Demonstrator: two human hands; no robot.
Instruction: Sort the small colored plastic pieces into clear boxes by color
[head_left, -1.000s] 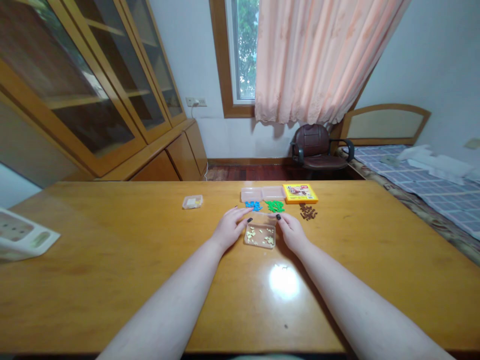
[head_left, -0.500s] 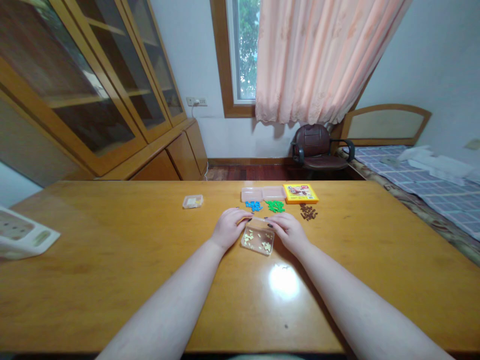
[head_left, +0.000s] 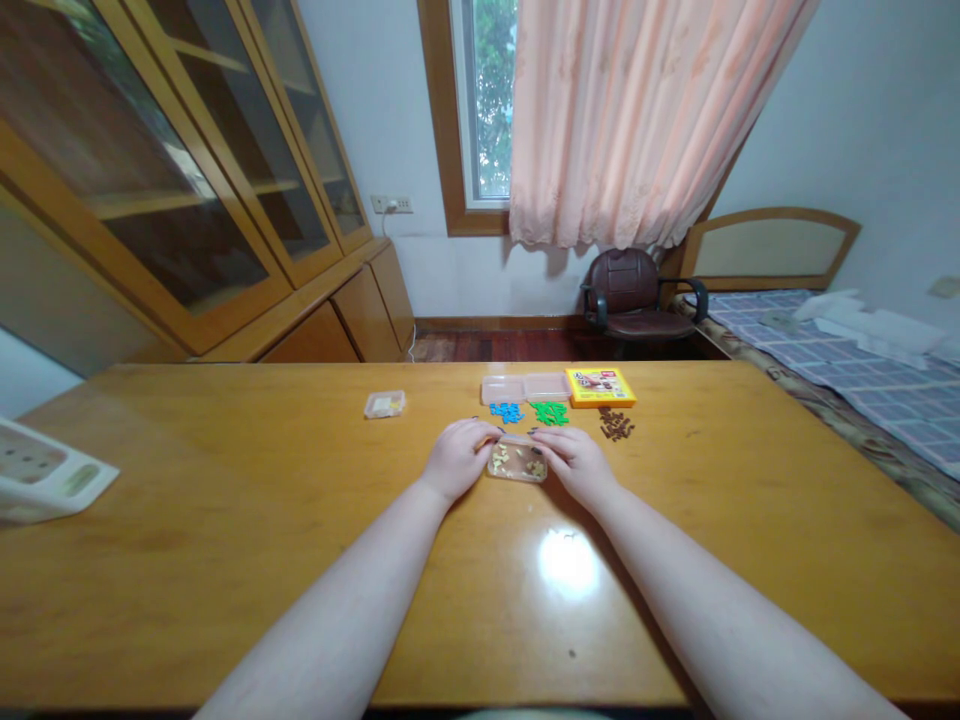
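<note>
A small clear plastic box (head_left: 517, 462) with several pale yellow pieces inside lies on the wooden table (head_left: 225, 520). My left hand (head_left: 456, 460) grips its left end with fingers curled over the far edge. My right hand (head_left: 576, 462) holds the right end the same way. Just beyond lie a pile of blue pieces (head_left: 508, 411), a pile of green pieces (head_left: 551, 412) and a pile of brown pieces (head_left: 616, 425).
An open clear case (head_left: 526, 387) and a yellow box (head_left: 600, 386) sit at the table's far side. A small closed box (head_left: 385, 404) lies to the left. A white object (head_left: 45, 478) is at the left edge. A chair (head_left: 637, 300) and bed stand behind.
The clear box was tipped up between my hands and now lies flatter and a little farther from me. Both hands closed in over its far edge.
</note>
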